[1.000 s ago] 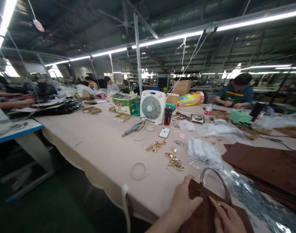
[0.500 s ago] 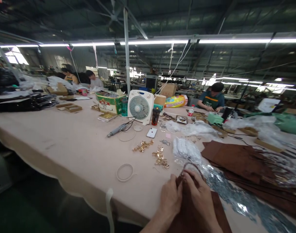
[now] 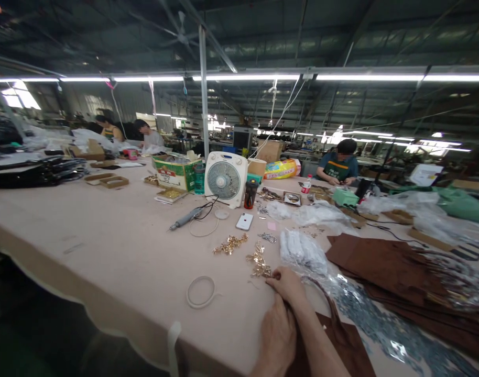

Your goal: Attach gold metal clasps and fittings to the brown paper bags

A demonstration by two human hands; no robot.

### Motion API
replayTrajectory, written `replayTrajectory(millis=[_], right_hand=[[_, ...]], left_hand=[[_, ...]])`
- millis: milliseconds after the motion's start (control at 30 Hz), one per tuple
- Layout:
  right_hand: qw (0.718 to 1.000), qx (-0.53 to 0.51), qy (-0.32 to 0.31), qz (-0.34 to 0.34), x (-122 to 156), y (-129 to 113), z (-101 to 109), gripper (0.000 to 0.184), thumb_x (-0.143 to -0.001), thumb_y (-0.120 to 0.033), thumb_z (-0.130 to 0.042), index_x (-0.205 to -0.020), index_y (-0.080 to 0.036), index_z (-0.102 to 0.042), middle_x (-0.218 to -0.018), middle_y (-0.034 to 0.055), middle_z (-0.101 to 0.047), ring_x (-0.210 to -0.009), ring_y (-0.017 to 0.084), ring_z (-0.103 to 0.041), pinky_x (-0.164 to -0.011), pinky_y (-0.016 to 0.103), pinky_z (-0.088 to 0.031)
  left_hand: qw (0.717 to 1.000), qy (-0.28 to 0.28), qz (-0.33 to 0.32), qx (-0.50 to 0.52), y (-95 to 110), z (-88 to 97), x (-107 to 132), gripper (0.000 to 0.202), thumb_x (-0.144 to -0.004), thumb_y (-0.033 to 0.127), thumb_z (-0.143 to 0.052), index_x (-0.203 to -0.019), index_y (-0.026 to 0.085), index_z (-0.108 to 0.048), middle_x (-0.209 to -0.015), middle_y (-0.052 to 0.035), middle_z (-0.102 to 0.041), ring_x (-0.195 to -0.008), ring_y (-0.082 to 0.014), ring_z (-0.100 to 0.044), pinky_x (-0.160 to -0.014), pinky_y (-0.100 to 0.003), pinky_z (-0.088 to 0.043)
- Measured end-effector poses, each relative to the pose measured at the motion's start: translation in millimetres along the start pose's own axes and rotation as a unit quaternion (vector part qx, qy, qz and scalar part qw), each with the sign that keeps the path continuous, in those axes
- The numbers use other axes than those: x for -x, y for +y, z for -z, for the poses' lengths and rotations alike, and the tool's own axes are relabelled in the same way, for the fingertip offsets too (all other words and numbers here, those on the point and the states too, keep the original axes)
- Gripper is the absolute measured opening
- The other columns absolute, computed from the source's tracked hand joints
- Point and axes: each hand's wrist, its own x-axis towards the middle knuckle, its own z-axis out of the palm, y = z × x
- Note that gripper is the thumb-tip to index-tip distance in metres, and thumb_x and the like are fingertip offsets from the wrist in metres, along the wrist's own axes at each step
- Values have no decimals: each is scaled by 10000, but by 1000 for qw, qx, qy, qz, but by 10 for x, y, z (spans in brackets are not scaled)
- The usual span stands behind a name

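Right hand (image 3: 289,285) at the near end of the gold fittings (image 3: 258,259).
From the head view, the pile lies just ahead and slightly left of those fingertips, its long axis running away across the table (image 3: 137,251); the left hand (image 3: 275,332) is farther back, beside the brown panel (image 3: 351,345). The right fingers are bunched narrowly; whether either hand grips anything, I can't tell.
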Motion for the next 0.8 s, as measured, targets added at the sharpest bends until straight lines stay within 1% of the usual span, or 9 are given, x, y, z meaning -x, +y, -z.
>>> replayTrajectory(millis=[167, 233, 300, 367, 433, 533, 633, 733, 800], right_hand=[[999, -41, 9, 9, 60, 61, -35, 108, -804, -332, -717, -839, -231, -727, -859, 38, -780, -855, 236, -723, -783, 317, -492], [993, -105, 28, 39, 89, 82, -21, 147, -848, -355, -668, -870, -223, -729, -878, 45, -778, -860, 235, -719, -819, 331, -513], [976, -192, 72, 75, 127, 94, 34, 260, -894, -416, -614, -957, -205, -751, -936, 71, -775, -876, 244, -711, -854, 361, -533], [955, -249, 135, 91, 185, 101, 148, 391, -929, -469, -566, -1117, -184, -758, -1014, 95, -756, -898, 245, -695, -875, 387, -545], [943, -258, 194, 83, 269, 115, 315, 462, -952, -476, -539, -1250, -180, -732, -1048, 100, -722, -909, 235, -673, -899, 400, -542], [935, -254, 239, 60, 456, 174, 573, 467, -963, -475, -549, -1296, -195, -717, -1039, 85, -690, -926, 222, -656, -955, 412, -520], [913, -339, 224, 28, 724, 257, 678, 497, -936, -498, -631, -1318, -181, -664, -994, 64, -690, -886, 213, -683, -898, 391, -551], [885, -432, 174, 5, 1004, 319, 579, 504, -894, -509, -718, -1252, -164, -641, -893, 46, -698, -796, 210, -698, -773, 350, -579], [889, -433, 149, 5, 1134, 344, 461, 456, -895, -508, -724, -1186, -160, -677, -880, 54, -709, -768, 203, -691, -731, 330, -576]], left_hand=[[1000, 6, -6, -24, 4, -2, 22, 389, -1020, 301, -322, -1254, 149, -594, -1084, -204, -751, -995, -350, -716, -797, -386, -453], [1000, 9, -13, -20, 4, -6, 20, 381, -1017, 288, -332, -1263, 156, -591, -1093, -196, -749, -987, -340, -712, -807, -379, -450], [1000, 10, -26, -4, 11, -7, 13, 377, -1012, 276, -343, -1289, 169, -576, -1106, -183, -748, -989, -333, -708, -821, -371, -447], [999, 14, -34, 22, 20, -1, 2, 380, -1025, 295, -329, -1303, 173, -558, -1108, -180, -746, -1000, -336, -703, -836, -370, -447], [997, 25, -37, 55, 19, 7, -18, 388, -1046, 346, -315, -1299, 167, -549, -1105, -189, -741, -1021, -344, -697, -874, -374, -448], [990, 45, -41, 125, -14, 13, -81, 406, -1043, 431, -400, -1313, 167, -548, -1134, -188, -732, -1076, -346, -681, -965, -380, -440], [977, 69, -46, 199, -72, 1, -162, 445, -1001, 462, -536, -1339, 174, -561, -1281, -170, -691, -1217, -318, -630, -1073, -365, -407], [962, 85, -37, 257, -122, -21, -210, 446, -989, 476, -570, -1303, 161, -602, -1339, -149, -670, -1285, -286, -589, -1123, -355, -392], [948, 82, -33, 307, -142, -36, -220, 447, -993, 507, -564, -1265, 158, -630, -1280, -128, -702, -1233, -275, -618, -1097, -352, -426]])
